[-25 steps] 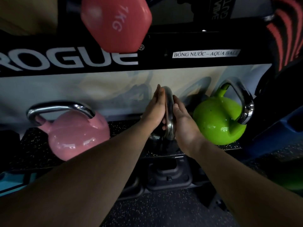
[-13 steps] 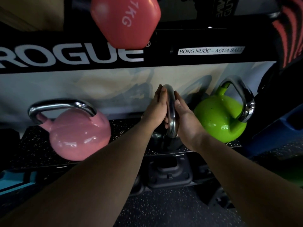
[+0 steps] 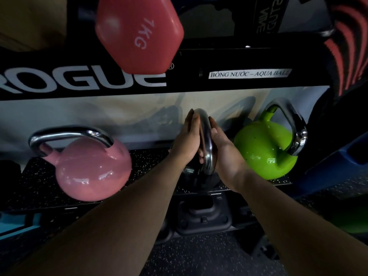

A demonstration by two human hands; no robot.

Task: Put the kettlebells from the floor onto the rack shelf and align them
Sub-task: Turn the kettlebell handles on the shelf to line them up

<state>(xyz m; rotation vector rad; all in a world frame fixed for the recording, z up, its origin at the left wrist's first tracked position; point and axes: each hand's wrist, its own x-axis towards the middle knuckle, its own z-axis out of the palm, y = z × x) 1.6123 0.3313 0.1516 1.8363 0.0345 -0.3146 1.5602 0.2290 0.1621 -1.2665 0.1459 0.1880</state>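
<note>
A black kettlebell with a chrome handle stands in the middle of the speckled rack shelf, its handle turned edge-on to me. My left hand presses flat against the handle's left side and my right hand against its right side. A pink kettlebell sits on the shelf to the left, handle lying across. To the right stands a green kettlebell, its handle angled toward the right. The black bell's body is mostly hidden by my hands.
A red 1 kg dumbbell overhangs from the black shelf rail above. A black object sits under the shelf on the floor. A blue item and something green lie at the right.
My hands stay on the black kettlebell's handle. The view has drifted slightly; nothing on the shelf has visibly shifted.
</note>
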